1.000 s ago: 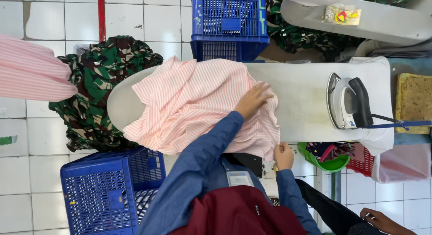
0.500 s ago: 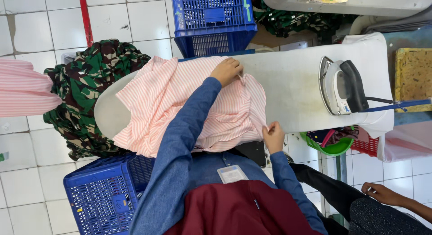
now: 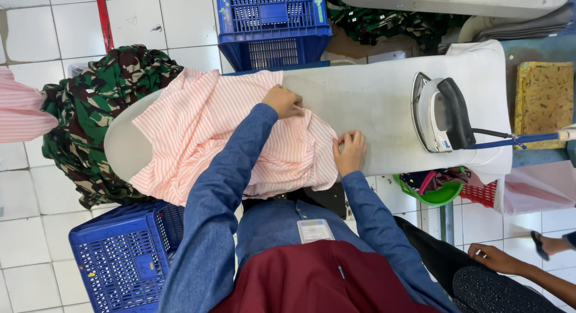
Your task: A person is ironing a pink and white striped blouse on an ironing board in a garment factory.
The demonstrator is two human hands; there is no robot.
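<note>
A pink-and-white striped garment (image 3: 198, 133) lies spread over the narrow end of a white ironing board (image 3: 378, 103). My left hand (image 3: 282, 101) reaches across it and pinches the cloth near the board's far edge. My right hand (image 3: 351, 151) grips the garment's edge near the board's front side, on the side toward the iron. Both arms wear blue sleeves. A white and black iron (image 3: 441, 112) rests flat on the board beyond the garment, apart from both hands, with its blue cord (image 3: 516, 139) trailing off the board's wide end.
Blue plastic crates stand beyond the board (image 3: 273, 25) and at my left side (image 3: 123, 256). Camouflage clothing (image 3: 90, 109) is heaped past the board's narrow end. A green basket (image 3: 435, 190) sits under the board. Another person's hand (image 3: 495, 256) rests on a knee at lower right.
My right hand has come up from the board's front edge onto the garment's edge. My left hand has shifted with the cloth toward the far side. The iron has not moved.
</note>
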